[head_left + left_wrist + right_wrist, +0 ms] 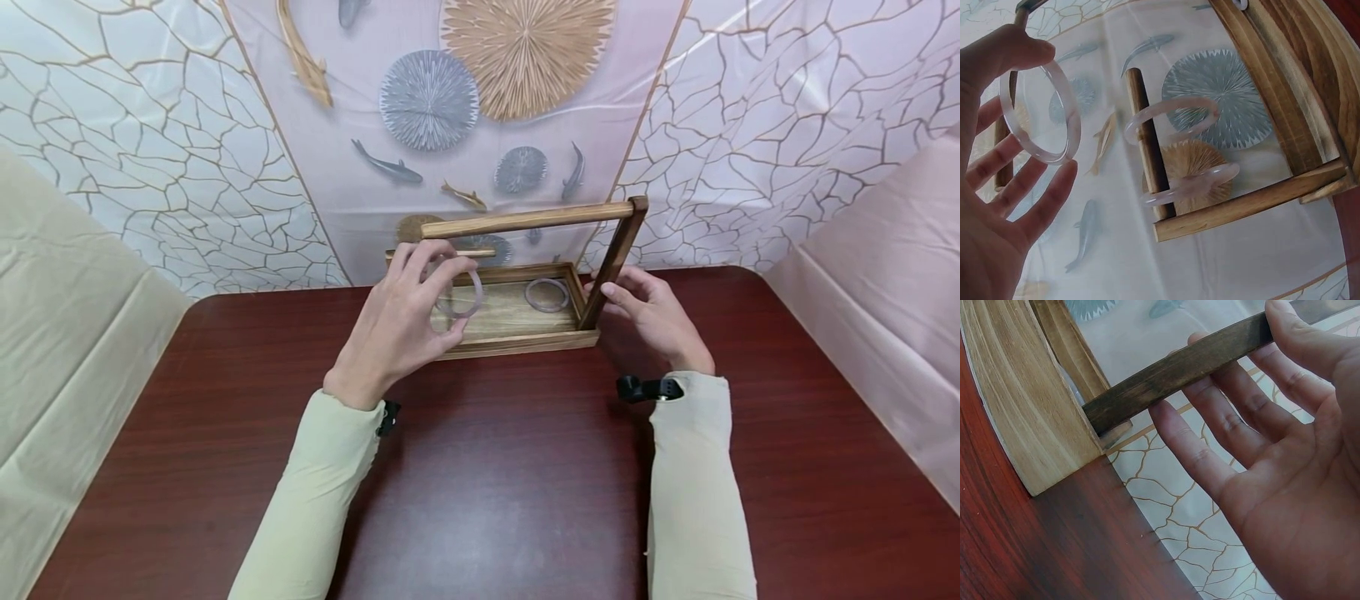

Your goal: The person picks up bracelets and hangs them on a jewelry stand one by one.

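My left hand [405, 312] pinches a pale pink, translucent bangle [1072, 122] between thumb and fingertips, in front of the wooden stand's top bar [525, 220]. My right hand [656, 317] holds the stand's dark upright post [617, 260], its thumb on one side and its fingers on the other. Two similar bangles, an upper bangle [1172, 105] and a lower bangle [1210, 179], are around a short wooden rod [1147, 150] in the left wrist view. Another bangle [547, 309] lies in the stand's tray base [517, 342].
The stand is near the back edge of a dark red table [495, 483]. Behind it hangs a patterned cloth [480, 183] with fish and round motifs. Pale cloth side panels [75, 350] flank the table.
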Demonstrator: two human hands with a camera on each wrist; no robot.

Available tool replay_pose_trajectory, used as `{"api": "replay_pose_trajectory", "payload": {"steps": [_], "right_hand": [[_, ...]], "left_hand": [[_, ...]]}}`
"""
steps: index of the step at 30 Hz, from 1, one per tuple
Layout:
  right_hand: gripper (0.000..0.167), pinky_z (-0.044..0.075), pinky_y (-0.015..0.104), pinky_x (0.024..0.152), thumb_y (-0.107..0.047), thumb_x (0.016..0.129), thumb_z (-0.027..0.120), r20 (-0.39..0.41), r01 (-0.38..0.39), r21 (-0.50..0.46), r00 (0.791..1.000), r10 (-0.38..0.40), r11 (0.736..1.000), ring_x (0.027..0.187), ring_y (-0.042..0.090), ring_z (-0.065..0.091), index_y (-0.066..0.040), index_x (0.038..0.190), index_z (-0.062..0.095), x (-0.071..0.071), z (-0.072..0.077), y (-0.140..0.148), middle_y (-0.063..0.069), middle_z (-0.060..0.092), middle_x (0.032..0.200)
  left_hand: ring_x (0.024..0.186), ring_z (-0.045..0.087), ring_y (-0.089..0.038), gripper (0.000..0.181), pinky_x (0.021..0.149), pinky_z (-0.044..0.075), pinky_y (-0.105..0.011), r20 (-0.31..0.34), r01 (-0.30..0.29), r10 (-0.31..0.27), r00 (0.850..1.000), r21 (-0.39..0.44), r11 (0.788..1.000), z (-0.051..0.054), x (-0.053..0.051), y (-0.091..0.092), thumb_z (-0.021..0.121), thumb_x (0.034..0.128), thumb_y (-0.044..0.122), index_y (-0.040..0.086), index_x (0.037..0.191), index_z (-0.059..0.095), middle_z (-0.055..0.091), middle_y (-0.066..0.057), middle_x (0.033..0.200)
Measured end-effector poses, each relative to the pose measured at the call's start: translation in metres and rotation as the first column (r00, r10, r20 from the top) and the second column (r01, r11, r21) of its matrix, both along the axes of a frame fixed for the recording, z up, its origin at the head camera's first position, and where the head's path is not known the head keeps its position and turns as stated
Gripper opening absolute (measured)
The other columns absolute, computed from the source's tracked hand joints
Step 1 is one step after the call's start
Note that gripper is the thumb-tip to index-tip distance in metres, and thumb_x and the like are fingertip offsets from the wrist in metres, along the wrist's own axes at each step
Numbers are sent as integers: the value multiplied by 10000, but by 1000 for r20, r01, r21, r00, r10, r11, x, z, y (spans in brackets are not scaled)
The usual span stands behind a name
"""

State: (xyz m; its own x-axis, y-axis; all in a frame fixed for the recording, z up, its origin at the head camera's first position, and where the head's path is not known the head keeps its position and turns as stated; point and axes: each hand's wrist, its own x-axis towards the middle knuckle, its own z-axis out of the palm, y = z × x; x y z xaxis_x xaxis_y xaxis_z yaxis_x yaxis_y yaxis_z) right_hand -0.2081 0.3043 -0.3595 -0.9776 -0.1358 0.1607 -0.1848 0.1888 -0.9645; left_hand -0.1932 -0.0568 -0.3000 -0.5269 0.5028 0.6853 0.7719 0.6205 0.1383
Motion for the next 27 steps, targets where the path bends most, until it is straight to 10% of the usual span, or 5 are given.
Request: {"api": "replay_pose_trajectory", "payload": {"steps": [27], "right_hand": [[330, 563, 217, 942, -229, 1043, 583, 7, 5, -6, 1000, -5, 1000, 1122, 111, 697, -21, 1298, 595, 0, 1, -1, 94, 714, 1227]], "left_hand": [[1129, 497, -302, 531, 707, 553, -387, -79, -8, 12, 997, 44, 999, 8, 2, -7, 783, 742, 129, 167, 1254, 649, 555, -83, 1312]]}}
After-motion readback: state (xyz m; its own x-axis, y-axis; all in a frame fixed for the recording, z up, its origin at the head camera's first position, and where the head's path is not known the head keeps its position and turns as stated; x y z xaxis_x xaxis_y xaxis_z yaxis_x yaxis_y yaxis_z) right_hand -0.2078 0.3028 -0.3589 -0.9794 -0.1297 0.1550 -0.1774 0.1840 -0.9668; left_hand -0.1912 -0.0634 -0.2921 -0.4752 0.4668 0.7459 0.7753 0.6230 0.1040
